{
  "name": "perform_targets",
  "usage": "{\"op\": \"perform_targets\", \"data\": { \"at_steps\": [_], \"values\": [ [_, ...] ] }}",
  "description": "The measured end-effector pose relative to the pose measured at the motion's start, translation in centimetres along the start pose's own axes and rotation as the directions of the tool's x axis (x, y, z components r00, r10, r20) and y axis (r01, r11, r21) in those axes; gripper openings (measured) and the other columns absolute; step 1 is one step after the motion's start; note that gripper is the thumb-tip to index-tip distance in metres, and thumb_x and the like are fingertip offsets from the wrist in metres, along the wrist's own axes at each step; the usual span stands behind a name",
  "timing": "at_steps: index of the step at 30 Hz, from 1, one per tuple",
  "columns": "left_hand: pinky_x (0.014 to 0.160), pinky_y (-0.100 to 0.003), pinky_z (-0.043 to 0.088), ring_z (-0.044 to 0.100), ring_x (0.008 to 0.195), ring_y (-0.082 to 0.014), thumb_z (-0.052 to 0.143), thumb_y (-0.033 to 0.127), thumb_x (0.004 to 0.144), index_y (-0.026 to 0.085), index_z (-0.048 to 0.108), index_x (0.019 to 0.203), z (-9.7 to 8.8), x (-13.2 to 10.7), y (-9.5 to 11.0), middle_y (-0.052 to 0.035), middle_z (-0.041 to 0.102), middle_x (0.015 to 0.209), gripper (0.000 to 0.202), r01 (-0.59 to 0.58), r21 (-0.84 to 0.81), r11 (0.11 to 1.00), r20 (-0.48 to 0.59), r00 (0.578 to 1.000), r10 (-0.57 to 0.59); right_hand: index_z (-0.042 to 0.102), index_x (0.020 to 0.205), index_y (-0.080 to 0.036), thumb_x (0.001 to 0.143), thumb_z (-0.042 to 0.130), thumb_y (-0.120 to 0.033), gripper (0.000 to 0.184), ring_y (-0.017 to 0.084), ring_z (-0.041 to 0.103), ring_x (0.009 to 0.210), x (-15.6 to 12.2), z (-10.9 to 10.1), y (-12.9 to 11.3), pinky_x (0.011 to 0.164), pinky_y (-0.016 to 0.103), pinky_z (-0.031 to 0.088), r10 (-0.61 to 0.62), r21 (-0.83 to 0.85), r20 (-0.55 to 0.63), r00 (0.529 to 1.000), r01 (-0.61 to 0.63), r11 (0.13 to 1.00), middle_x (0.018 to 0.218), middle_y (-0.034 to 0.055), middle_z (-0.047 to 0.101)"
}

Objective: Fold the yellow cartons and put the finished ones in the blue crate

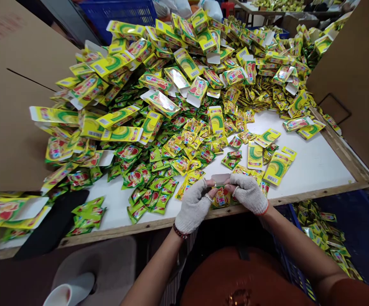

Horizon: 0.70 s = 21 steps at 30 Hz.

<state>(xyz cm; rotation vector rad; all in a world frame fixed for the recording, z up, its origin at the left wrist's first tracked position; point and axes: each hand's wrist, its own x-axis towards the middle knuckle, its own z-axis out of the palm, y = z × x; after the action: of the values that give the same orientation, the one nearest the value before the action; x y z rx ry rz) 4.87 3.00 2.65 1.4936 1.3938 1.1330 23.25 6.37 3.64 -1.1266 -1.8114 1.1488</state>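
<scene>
At the table's front edge, a small candy box (221, 198) with a raised pale flap is held between both my hands. My left hand (193, 206), in a white glove with bare fingertips, grips its left side. On the right side, my right hand (247, 193) in a matching glove pinches the box near the flap. Yellow wrapped candies (189, 180) lie just beyond my left hand. Green wrapped candies (154, 195) spread further left. Flat yellow boxes (276, 168) rest beyond my right hand.
A large heap of yellow boxes (117, 63) covers the back of the white table (318, 157). Cardboard walls (9, 106) stand at both sides. Below right is a blue crate (365, 225) with filled boxes. A white cup (76, 289) sits on a stool at lower left.
</scene>
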Motion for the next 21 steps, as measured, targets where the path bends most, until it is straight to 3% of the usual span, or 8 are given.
{"op": "perform_targets", "data": {
  "at_steps": [2,4,7,9,13,21],
  "values": [
    [0.071,-0.029,0.055,0.064,0.075,-0.0154,0.064,0.036,0.082,0.019,0.060,0.089,0.1,0.2,0.3,-0.0022,0.066,0.082,0.019,0.021,-0.041,0.999,-0.001,1.000,-0.021,0.062,0.082,-0.019,0.087,0.058,-0.028,0.011,0.016,0.059,0.069,0.2,0.0,-0.1,0.070,0.029,0.049,0.035,0.062,-0.013,0.999,-0.034,0.998,0.072,0.0006,0.063],
    [0.067,-0.027,0.054,0.063,0.071,-0.0138,0.066,0.036,0.081,0.019,0.056,0.102,0.3,0.4,0.3,-0.0005,0.064,0.080,0.029,0.063,-0.141,0.988,-0.004,0.998,-0.064,0.061,0.099,-0.019,0.087,0.058,-0.029,0.016,0.015,0.059,0.067,0.4,0.2,0.0,0.068,0.028,0.049,0.069,0.152,-0.050,0.996,-0.061,0.987,0.075,-0.0002,0.063],
    [0.072,-0.030,0.055,0.066,0.077,-0.0158,0.066,0.035,0.080,0.018,0.052,0.119,0.4,0.5,0.3,-0.0023,0.067,0.086,0.045,0.080,-0.183,0.980,0.016,0.997,-0.078,0.061,0.106,-0.018,0.087,0.058,-0.028,0.022,0.015,0.060,0.070,0.5,0.3,0.2,0.070,0.028,0.049,0.032,0.085,-0.078,0.996,-0.026,0.996,0.078,0.0007,0.064],
    [0.078,-0.033,0.055,0.067,0.085,-0.0185,0.065,0.035,0.081,0.018,0.061,0.111,0.2,0.5,0.5,-0.0049,0.070,0.091,0.035,0.062,-0.083,0.995,0.015,0.998,-0.061,0.066,0.093,-0.018,0.087,0.058,-0.028,0.014,0.016,0.061,0.074,0.5,0.1,0.1,0.073,0.029,0.048,-0.023,-0.032,-0.054,0.998,0.022,0.999,0.078,0.0023,0.065],
    [0.079,-0.033,0.054,0.067,0.085,-0.0199,0.061,0.039,0.085,0.019,0.070,0.090,-0.5,0.6,1.4,-0.0046,0.073,0.088,0.022,-0.001,0.094,0.996,-0.016,1.000,0.003,0.069,0.085,-0.017,0.090,0.056,-0.032,0.021,0.016,0.060,0.070,0.5,-0.7,-0.7,0.070,0.028,0.048,-0.077,-0.101,0.025,0.997,0.079,0.992,0.073,0.0027,0.066],
    [0.060,-0.024,0.048,0.061,0.067,-0.0141,0.063,0.039,0.084,0.017,0.069,0.084,-0.9,1.3,3.0,-0.0009,0.069,0.073,0.022,0.014,0.091,0.996,0.044,0.999,-0.018,0.072,0.091,-0.015,0.087,0.062,-0.030,0.019,0.015,0.064,0.074,0.9,-1.2,-0.8,0.068,0.025,0.048,0.018,-0.039,0.067,0.998,-0.015,0.999,0.084,0.0028,0.071]
  ]
}}
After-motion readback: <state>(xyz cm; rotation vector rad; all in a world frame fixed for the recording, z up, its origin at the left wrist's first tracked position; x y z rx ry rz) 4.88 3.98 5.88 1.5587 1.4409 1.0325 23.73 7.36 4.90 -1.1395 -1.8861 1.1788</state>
